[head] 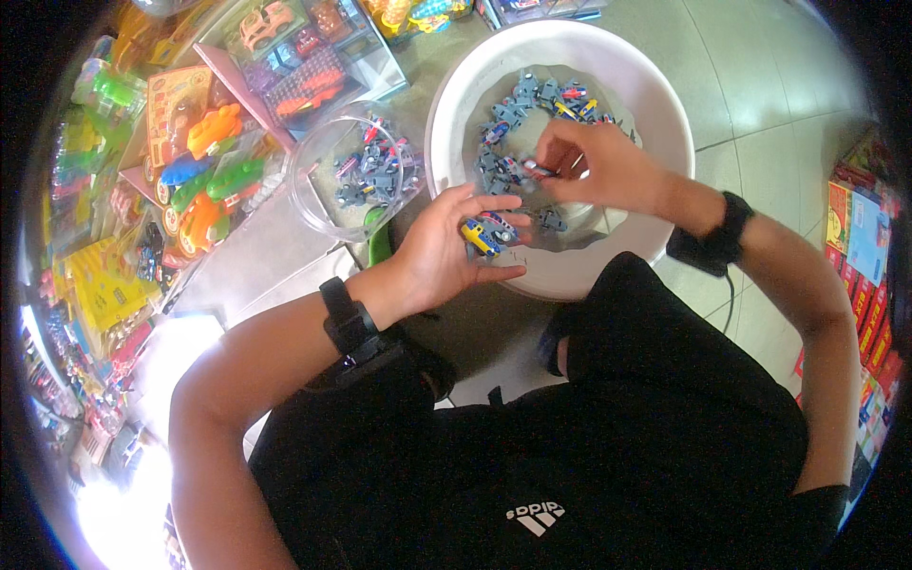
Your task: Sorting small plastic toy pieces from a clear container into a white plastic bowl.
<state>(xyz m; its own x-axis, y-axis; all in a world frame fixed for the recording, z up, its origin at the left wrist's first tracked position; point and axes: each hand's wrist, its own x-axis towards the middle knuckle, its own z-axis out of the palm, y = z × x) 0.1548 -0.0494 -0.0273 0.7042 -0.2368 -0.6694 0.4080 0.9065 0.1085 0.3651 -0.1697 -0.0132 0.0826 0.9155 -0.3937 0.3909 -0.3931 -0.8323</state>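
My left hand (pixel 452 246) is palm up at the near left rim of a round white plastic tub (pixel 670 107); several small toy aircraft (pixel 482 237), one yellow and blue, lie in it under loosely curled fingers. Over the inside of the tub, my right hand (pixel 605 164) pinches a small toy with red and white on it, partly hidden by the fingers. Grey, blue, red and yellow toy aircraft (pixel 527 89) are spread around the tub's inside. Left of the tub, a round clear plastic container (pixel 303 203) holds more of these toys.
Packaged toys (pixel 214 178) and an open display box (pixel 249 92) crowd the left side. Red boxes (pixel 866 320) are stacked at the far right. A green object (pixel 380 239) lies below the clear container. My knee (pixel 627 285) is close to the tub's near rim.
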